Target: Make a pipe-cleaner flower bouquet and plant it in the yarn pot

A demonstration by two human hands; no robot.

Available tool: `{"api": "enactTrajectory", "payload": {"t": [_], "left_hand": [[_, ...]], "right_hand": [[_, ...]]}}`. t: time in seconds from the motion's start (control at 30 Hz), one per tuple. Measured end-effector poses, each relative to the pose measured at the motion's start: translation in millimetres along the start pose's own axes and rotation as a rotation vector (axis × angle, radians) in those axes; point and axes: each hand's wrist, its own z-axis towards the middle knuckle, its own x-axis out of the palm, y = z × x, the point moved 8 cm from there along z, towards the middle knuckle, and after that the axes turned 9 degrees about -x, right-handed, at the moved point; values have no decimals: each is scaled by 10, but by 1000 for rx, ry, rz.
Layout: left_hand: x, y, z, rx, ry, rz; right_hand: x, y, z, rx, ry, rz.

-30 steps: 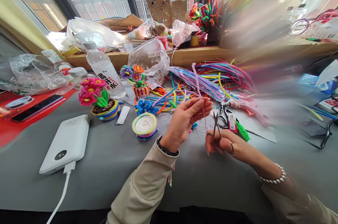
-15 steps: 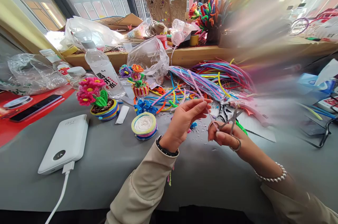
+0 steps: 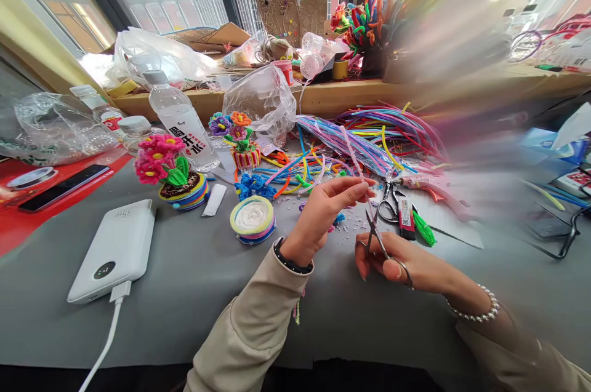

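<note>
pink pipe cleaner [image 3: 351, 151] stands slanted above the grey table [image 3: 194, 281], its lower end pinched between thumb and fingertips of the left hand [image 3: 323, 213]. just to its right the right hand [image 3: 397, 263] is closed around small scissors [image 3: 375, 233], blades pointing up close beside the stem's lower end. a second pair of scissors [image 3: 389, 204] lies just behind. a round coiled base [image 3: 252, 221] sits left of the left hand, a white power bank [image 3: 117, 247] farther left, loose coloured pipe cleaners [image 3: 378, 130] behind.

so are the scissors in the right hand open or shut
Open: the scissors in the right hand show two blades spread apart at the tips.
</note>
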Motion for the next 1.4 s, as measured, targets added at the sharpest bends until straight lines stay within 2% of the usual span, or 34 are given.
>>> {"api": "enactTrajectory", "payload": {"t": [0.53, 0.67, 0.97, 1.2, 1.4], "left_hand": [[-33, 29, 23, 8, -27, -87], [-29, 22, 16, 11, -44, -98], [14, 57, 19, -14, 0, -115], [-27, 25, 13, 16, -33, -122], [-28, 8, 6, 34, -35, -144]], "right_hand": [[-75, -73, 4, 6, -112, 99], [-38, -61, -10, 15, -79, 130], [2, -63, -13, 17, -29, 113], [-71, -122, -11, 18, -154, 181], [-91, -147, 5, 15, -181, 154]]}}
